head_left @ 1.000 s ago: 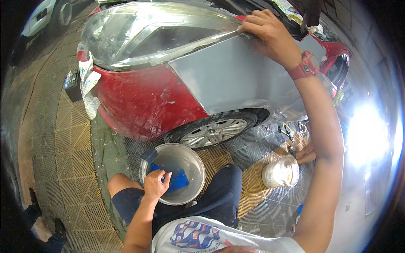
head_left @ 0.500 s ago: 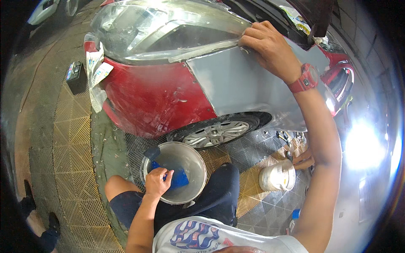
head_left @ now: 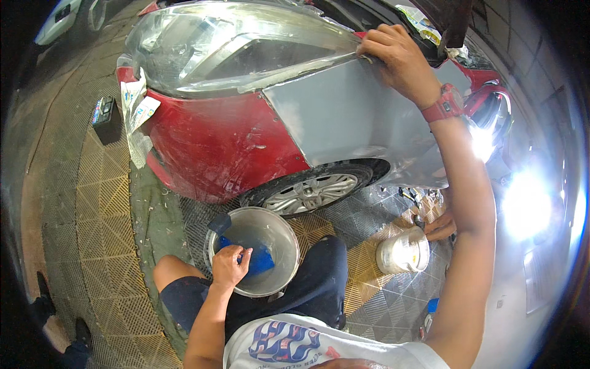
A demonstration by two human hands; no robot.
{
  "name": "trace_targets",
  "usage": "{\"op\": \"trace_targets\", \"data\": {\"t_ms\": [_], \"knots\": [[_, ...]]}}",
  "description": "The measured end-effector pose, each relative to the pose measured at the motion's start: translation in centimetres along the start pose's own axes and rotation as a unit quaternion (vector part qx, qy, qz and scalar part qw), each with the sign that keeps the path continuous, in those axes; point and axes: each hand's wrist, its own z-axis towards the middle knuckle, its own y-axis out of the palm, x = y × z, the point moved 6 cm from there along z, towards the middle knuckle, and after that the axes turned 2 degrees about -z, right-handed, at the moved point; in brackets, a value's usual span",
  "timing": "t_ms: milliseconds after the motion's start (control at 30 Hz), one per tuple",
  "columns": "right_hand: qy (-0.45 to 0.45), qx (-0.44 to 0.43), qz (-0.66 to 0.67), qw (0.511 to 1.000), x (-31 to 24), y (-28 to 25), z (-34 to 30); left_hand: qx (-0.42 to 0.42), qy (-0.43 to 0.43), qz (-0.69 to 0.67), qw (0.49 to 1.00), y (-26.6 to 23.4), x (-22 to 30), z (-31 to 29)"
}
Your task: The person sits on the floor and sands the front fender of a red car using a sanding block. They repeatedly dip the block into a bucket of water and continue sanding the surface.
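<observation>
My right hand [head_left: 390,58], with a red watch on the wrist, is at the rear corner of the headlight [head_left: 246,46], where it meets the grey fender [head_left: 344,111]. Its fingers are curled down, and a small pale scrap shows beneath them, too small to name. Low on the left, my left hand [head_left: 228,267] is closed over a round bucket [head_left: 287,246] between my knees. A flat blue piece [head_left: 262,261] lies in the bucket, partly behind that hand. What the left fingers grip is hidden.
A red bumper [head_left: 215,141] and a wheel [head_left: 313,192] face me. To the right, another person's hand [head_left: 441,226] is beside a whitish pail [head_left: 402,251]. A black battery-like box [head_left: 107,120] stands on the tiled floor mat at left. A bright lamp [head_left: 527,209] glares at right.
My right hand has shifted slightly right and up, while the car sits a little further left in view. The other person's hand by the pail has moved slightly. My left hand stays put.
</observation>
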Motion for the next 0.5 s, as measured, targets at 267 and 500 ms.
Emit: {"op": "trace_targets", "data": {"t_ms": [267, 500], "knots": [[-0.034, 0.036, 0.028, 0.998, -1.4, 1.2, 0.0, 0.011, 0.004, -0.006, 1.0, 0.0, 0.0, -0.2], [-0.028, 0.066, 0.043, 0.996, -4.1, 2.0, 0.9, 0.007, -0.003, -0.008, 1.0, 0.0, 0.1, -0.1]]}}
